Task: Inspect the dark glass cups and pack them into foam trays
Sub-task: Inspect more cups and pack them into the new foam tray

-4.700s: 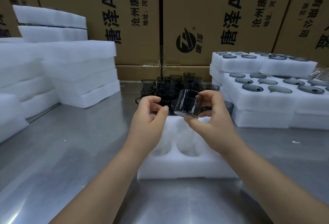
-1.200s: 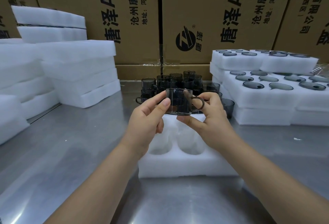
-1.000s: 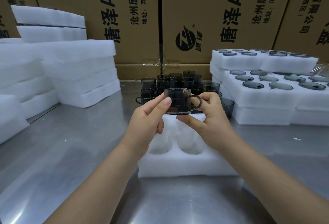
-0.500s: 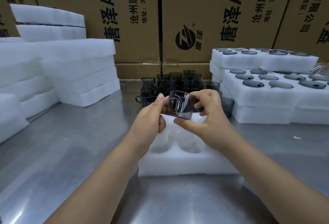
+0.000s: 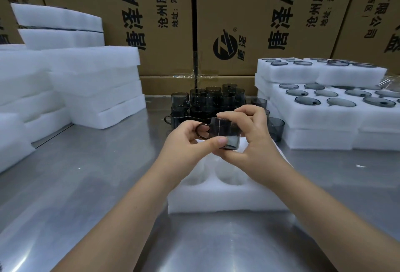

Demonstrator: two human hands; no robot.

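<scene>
Currently, on the steel table (image 5: 86,185), packed foam trays (image 5: 324,118) are stacked at right. An empty foam tray (image 5: 227,202) is set in front, near pockets unfilled, and a cluster of dark glass cups (image 5: 207,100) is parked behind it. One dark glass cup (image 5: 227,133) is held above the empty tray, handle to the left, pinched by left hand (image 5: 184,148) and right hand (image 5: 255,139) together. Inspection is judged in hand; next, the cup likely needs lowering squarely into a free pocket.

Both hands hold dark cup (image 5: 225,134) above foam tray (image 5: 225,198) on steel desk (image 5: 86,185): left hand (image 5: 184,139) at handle side, right hand (image 5: 255,139) pinching rim and base. More cups (image 5: 207,100) behind; filled trays (image 5: 324,107) right.
</scene>
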